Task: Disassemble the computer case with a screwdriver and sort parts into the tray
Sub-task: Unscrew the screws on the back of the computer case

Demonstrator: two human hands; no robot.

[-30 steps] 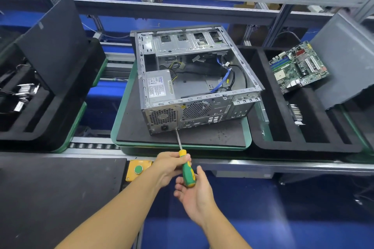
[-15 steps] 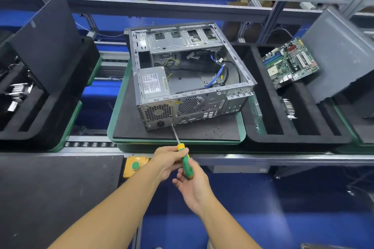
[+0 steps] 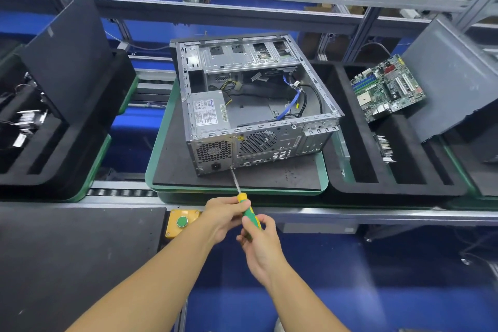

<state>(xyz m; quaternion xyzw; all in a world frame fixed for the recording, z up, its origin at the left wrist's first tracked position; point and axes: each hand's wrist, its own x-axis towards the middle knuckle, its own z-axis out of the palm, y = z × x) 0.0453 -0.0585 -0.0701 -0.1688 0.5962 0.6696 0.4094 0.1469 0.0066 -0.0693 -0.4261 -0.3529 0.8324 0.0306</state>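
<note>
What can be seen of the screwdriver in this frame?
The screwdriver has a green and yellow handle and a thin bare metal shaft. It slants up and slightly left from the hands, its tip against the lower rear panel of the computer case, just right of the power socket. The left hand grips the handle near the shaft; the right hand holds its back end.

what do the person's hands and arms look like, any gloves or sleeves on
No gloves: the left hand and right hand are both bare. No rings, watch or wristband show. The forearms are bare right down to the frame edge, so no sleeve is in view.
</note>
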